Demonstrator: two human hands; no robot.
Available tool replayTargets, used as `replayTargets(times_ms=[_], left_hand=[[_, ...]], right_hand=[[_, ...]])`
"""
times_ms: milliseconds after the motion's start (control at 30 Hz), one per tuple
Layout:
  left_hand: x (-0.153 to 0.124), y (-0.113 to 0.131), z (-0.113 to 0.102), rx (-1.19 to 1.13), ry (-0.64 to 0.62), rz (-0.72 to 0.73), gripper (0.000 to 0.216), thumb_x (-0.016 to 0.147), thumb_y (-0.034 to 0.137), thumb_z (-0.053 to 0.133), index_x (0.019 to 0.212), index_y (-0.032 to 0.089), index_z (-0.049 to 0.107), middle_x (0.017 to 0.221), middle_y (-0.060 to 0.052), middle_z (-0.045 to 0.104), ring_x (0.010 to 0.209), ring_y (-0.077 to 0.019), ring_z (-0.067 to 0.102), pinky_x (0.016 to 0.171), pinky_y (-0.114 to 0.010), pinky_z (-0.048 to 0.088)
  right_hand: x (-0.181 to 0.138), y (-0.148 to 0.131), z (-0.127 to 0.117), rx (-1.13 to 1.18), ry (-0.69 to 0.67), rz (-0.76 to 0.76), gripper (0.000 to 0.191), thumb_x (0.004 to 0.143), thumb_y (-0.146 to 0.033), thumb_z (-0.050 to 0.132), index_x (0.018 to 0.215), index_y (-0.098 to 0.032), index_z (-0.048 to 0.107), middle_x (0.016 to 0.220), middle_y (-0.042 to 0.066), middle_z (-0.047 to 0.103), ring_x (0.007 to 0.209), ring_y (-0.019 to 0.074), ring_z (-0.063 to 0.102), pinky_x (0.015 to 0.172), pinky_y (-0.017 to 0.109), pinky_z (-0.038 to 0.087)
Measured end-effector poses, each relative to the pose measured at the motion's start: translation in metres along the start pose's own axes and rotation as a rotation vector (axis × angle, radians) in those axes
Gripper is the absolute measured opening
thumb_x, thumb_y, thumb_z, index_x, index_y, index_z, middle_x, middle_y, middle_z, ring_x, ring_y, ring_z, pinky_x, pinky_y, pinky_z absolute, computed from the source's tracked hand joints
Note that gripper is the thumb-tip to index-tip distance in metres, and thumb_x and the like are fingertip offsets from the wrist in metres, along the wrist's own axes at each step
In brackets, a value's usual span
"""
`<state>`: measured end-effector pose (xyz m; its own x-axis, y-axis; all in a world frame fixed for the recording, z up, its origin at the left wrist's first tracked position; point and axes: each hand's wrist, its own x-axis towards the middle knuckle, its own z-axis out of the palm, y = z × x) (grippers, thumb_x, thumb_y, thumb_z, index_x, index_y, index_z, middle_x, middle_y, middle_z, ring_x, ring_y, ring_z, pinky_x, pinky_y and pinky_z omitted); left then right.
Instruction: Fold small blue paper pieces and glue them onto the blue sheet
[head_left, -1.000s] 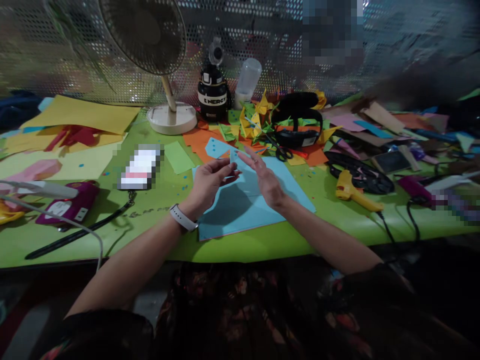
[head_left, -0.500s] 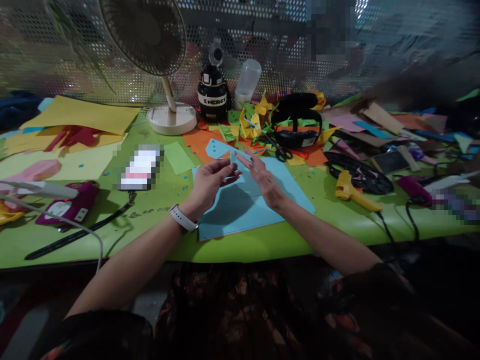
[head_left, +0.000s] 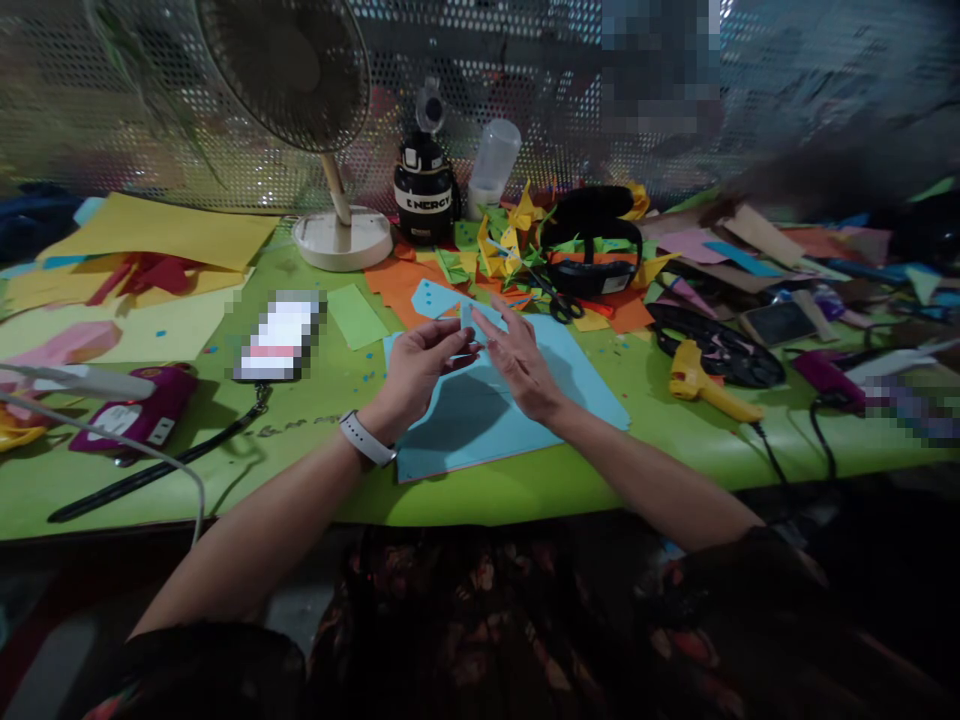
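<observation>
The left hand [head_left: 420,368] is curled, its thumb and fingers pinched on a small pale-blue paper piece [head_left: 469,322], which it holds just above the worktop [head_left: 315,400]. The right hand [head_left: 525,368] is spread, fingers stretched out and close together, its fingertips [head_left: 487,322] resting against the right side of the same piece; it grips nothing. Both hands hover over a larger blue sheet [head_left: 581,385], which lies flat near the front edge of the green worktop. A white watch [head_left: 366,438] sits on the left wrist. Just beyond the hands lie orange paper [head_left: 390,280] and a heap of folded yellow and green paper shapes [head_left: 510,248], with black scissors [head_left: 561,302] beside them. To the right of the sheet, a yellow glue gun [head_left: 701,382] lies on the worktop with its cord trailing off the edge. At the back stand a fan [head_left: 289,60] on a white base, a black bottle [head_left: 425,195] and a clear plastic bottle [head_left: 495,160]. Yellow sheets [head_left: 165,230] lie far left, well apart from the hands.
</observation>
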<state>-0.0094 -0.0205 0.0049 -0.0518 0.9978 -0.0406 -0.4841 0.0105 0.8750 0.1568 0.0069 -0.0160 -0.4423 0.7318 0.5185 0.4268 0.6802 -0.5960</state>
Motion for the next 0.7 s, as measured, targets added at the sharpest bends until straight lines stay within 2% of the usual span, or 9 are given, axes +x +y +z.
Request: replayTargets(times_ms=[167,300,533,700], left_hand=[[-0.0005,0.0003,0.0009,0.0,-0.018,0.014,0.018,0.069,0.02,0.083,0.084,0.016,0.074,0.077,0.0,0.072,0.07,-0.0115,0.068,0.073,-0.028,0.058],[-0.0009,0.0003,0.0014,0.032,-0.011,0.014,0.017,0.07,0.021,0.082,0.084,0.017,0.073,0.078,0.0,0.072,0.071,-0.0117,0.068,0.074,-0.029,0.057],[-0.0002,-0.0034,-0.0006,0.051,-0.021,0.018,0.019,0.072,0.022,0.081,0.087,0.015,0.071,0.081,-0.003,0.073,0.073,-0.0135,0.069,0.076,-0.032,0.057],[-0.0009,-0.0043,-0.0004,0.058,-0.043,0.0,0.028,0.067,0.026,0.085,0.088,0.015,0.07,0.082,-0.003,0.073,0.072,-0.0145,0.071,0.073,-0.031,0.057]], right_hand=[[-0.0002,-0.0002,0.0019,-0.082,0.014,-0.023,0.058,0.1,-0.06,0.022,0.147,-0.035,0.044,0.16,0.002,0.031,0.148,0.0259,0.026,0.12,0.055,0.023],[0.0007,-0.0015,0.0023,-0.097,0.025,-0.037,0.058,0.099,-0.062,0.027,0.146,-0.035,0.047,0.158,0.002,0.034,0.148,0.0259,0.025,0.12,0.055,0.022],[0.0026,-0.0059,-0.0042,0.18,0.064,0.052,0.049,0.097,-0.061,0.039,0.135,-0.037,0.058,0.15,0.002,0.047,0.143,0.0255,0.036,0.12,0.054,0.024],[0.0069,0.0002,-0.0039,0.325,0.235,0.147,0.047,0.094,-0.058,0.048,0.133,-0.033,0.059,0.138,0.005,0.057,0.134,0.0242,0.046,0.115,0.049,0.035]])
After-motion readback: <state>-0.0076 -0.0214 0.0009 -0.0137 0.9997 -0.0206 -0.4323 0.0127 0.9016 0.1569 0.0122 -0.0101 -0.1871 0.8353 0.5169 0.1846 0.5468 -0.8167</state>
